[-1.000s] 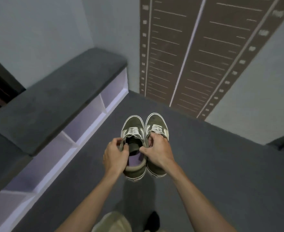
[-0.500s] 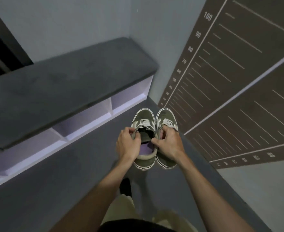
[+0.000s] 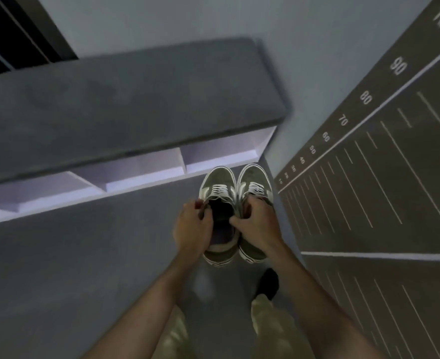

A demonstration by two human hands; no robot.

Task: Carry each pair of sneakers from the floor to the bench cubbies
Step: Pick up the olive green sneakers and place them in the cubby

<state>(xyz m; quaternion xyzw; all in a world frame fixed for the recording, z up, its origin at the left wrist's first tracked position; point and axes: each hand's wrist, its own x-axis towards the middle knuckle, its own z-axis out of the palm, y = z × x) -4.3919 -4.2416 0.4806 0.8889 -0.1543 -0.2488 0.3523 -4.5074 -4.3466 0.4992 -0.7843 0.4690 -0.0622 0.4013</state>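
Observation:
I hold a pair of olive green sneakers with white laces and white soles in the air, toes pointing away from me. My left hand [image 3: 191,229] grips the collar of the left sneaker [image 3: 217,182]. My right hand [image 3: 257,224] grips the collar of the right sneaker [image 3: 255,180]. The toes hang just in front of the rightmost cubby [image 3: 218,154] of the white bench [image 3: 141,181], which has a grey cushion [image 3: 125,104] on top. Two more cubbies lie to its left; the visible parts show no shoes.
A brown height chart [image 3: 384,177] with white lines and numbers covers the wall on the right. Grey carpet [image 3: 71,268] spreads in front of the bench. My legs in light trousers and a black-socked foot [image 3: 268,283] show below the sneakers. A dark opening [image 3: 11,32] is at the top left.
My view has swung left and closer to the bench, so the cubbies now lie straight ahead of the sneakers. Both hands keep the same hold on the pair.

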